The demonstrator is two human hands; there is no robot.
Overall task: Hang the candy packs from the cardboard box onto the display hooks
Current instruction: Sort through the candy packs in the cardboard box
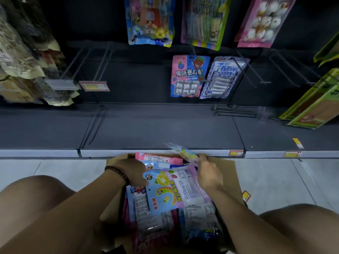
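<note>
A cardboard box [232, 178] sits on the floor between my knees, full of candy packs. On top lies a blue and pink pack [165, 191] with a rainbow and pineapple print. My left hand [136, 171] is down in the box and grips that pack's upper left edge. My right hand [208, 171] holds a thin blue and yellow pack [183, 152] lifted over the box's far rim. Bare display hooks [102, 61] jut from the dark back panel at the left and at the right [256, 70]. Two packs hang in the middle: a pink and blue one [189, 76] and a blue and white one [222, 77].
Larger bags [150, 21] hang on the row above. Dark snack bags [27, 70] crowd the left, green packs [315, 103] the right. A low dark shelf [165, 129] with a white front edge carrying price tags [236, 153] runs below the hooks. The floor is tiled.
</note>
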